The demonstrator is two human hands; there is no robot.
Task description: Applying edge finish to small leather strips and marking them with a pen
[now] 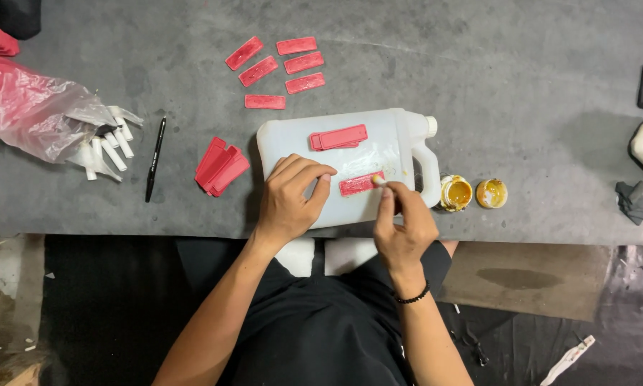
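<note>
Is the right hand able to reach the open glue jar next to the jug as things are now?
Probably yes. The right hand holds a small brush over the red strip on the jug. The glue jar stands open just right of the jug handle, and nothing lies between it and the hand.

Both hands reach forward: left hand (pixel 290 196) pressed flat with fingers curled, right hand (pixel 401 221) pinched closed.

Even overhead light, moderately bright, no harsh glare. Soft shadows under both hands and beside the white jug (pixel 350 154), which shows faint sheen. Floor at bottom falls dim. Focus sharp centrally, slight softness and wide-angle stretch at corners.
</note>
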